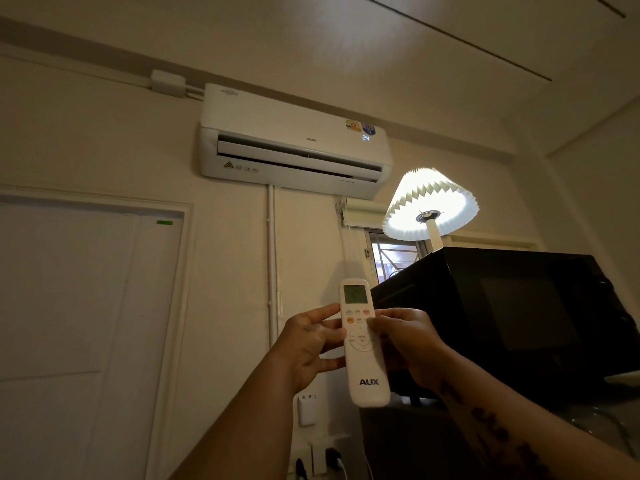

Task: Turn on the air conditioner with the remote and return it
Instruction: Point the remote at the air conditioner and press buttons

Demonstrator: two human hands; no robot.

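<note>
A white AUX remote is held upright in front of me, its small screen lit and pointing up at the wall. My left hand grips its left edge, and my right hand grips its right edge with the thumb lying on the buttons. High on the wall hangs the white air conditioner. Its flap stands open and a lit "24" shows on its front at the right.
A black microwave stands at the right, close behind my right hand. A lit pleated lamp rises behind it. A white door fills the left. Wall sockets with plugs sit low under the remote.
</note>
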